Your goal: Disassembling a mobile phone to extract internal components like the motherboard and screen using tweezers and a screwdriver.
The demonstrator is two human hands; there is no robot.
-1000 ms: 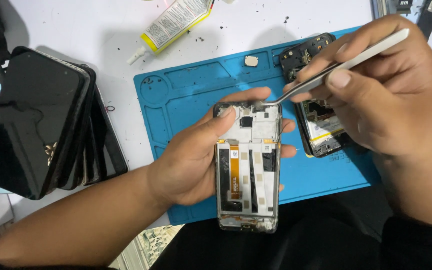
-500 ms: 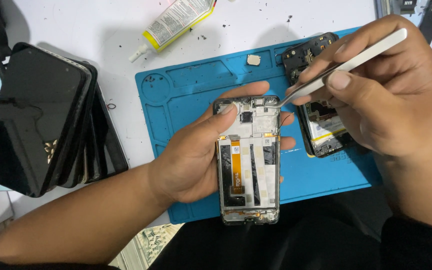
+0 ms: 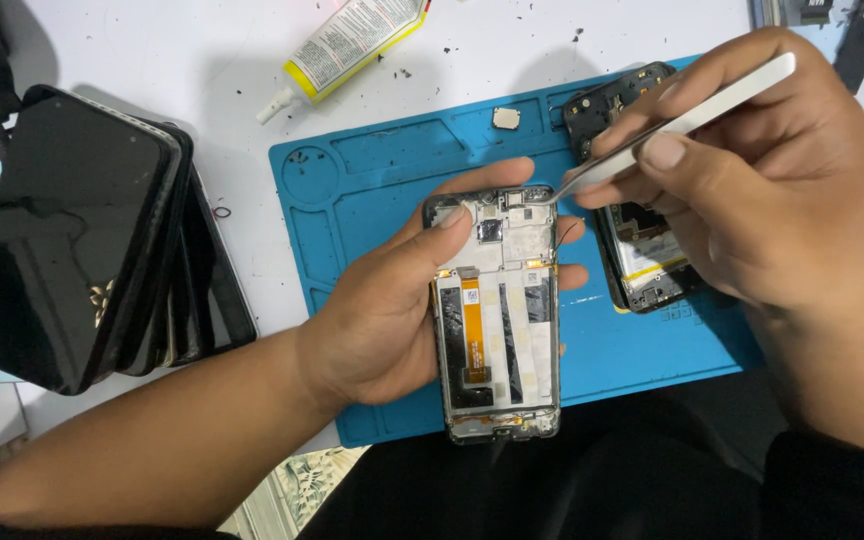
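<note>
My left hand [image 3: 392, 310] holds an opened phone frame [image 3: 497, 310] over the blue work mat [image 3: 372, 180], thumb resting on its upper left corner. The frame shows an orange flex cable and white tape strips. My right hand [image 3: 752, 190] grips white tweezers [image 3: 687, 120] whose tips touch the top right edge of the frame. A second opened phone body [image 3: 642, 260] lies on the mat under my right hand, partly hidden.
A stack of dark phone screens [image 3: 82, 240] leans at the left. A glue tube with yellow label [image 3: 352, 45] lies at the top on the white table. A small square part [image 3: 506, 118] sits on the mat's upper edge.
The tweezers' tips have shifted slightly right along the top edge of the frame. My left hand keeps the frame almost still.
</note>
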